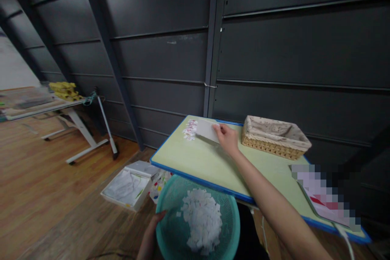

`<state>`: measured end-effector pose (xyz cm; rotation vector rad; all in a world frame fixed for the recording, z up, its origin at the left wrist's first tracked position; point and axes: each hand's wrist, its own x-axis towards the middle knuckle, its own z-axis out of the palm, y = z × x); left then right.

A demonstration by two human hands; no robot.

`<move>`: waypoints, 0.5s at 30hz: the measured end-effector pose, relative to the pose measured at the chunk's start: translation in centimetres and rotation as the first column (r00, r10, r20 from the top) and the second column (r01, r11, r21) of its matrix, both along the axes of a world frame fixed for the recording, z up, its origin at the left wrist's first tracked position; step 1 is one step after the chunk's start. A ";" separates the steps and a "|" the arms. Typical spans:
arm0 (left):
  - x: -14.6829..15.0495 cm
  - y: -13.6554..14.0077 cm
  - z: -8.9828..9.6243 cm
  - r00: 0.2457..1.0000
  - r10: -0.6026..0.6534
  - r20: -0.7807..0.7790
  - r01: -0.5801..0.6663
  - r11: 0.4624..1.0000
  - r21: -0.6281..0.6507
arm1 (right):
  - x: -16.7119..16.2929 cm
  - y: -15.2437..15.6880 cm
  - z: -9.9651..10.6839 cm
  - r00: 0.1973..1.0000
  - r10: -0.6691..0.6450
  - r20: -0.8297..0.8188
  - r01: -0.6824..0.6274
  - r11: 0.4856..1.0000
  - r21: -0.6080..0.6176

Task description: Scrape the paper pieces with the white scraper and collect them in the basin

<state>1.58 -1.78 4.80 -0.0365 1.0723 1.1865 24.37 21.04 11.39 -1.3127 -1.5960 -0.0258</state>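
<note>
My right hand (227, 138) reaches across the pale green table (207, 162) and grips a flat white card (207, 130) held against the tabletop. The card's far edge touches a small heap of white and pink paper scraps (189, 130) at the table's far left corner. My left hand (152, 231) holds the rim of a teal mesh basket (170, 227) just below the table's near edge. Inside the basket lies a pile of white paper scraps (202, 219).
A wicker basket with cloth lining (274, 136) stands at the table's back right. A blurred patch (326, 195) covers something at the near right. White boxes and papers (131, 185) lie on the wooden floor. Another table (45, 103) with yellow items stands far left. A dark wall rises behind.
</note>
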 end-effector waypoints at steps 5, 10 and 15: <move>-0.4 0.0 -1.0 1.000 -0.014 -0.024 0.014 1.000 0.026 | -4.2 -0.3 -0.8 0.955 0.081 0.285 -0.080 0.997 -0.015; -1.5 0.6 -1.9 0.997 -0.044 0.070 0.051 0.993 -0.105 | -6.2 1.4 -0.3 0.933 0.075 0.351 -0.059 0.997 -0.057; -1.7 0.5 -1.9 0.994 -0.063 0.086 0.071 0.993 -0.098 | -7.3 2.6 -0.3 0.925 0.117 0.361 -0.077 0.989 -0.122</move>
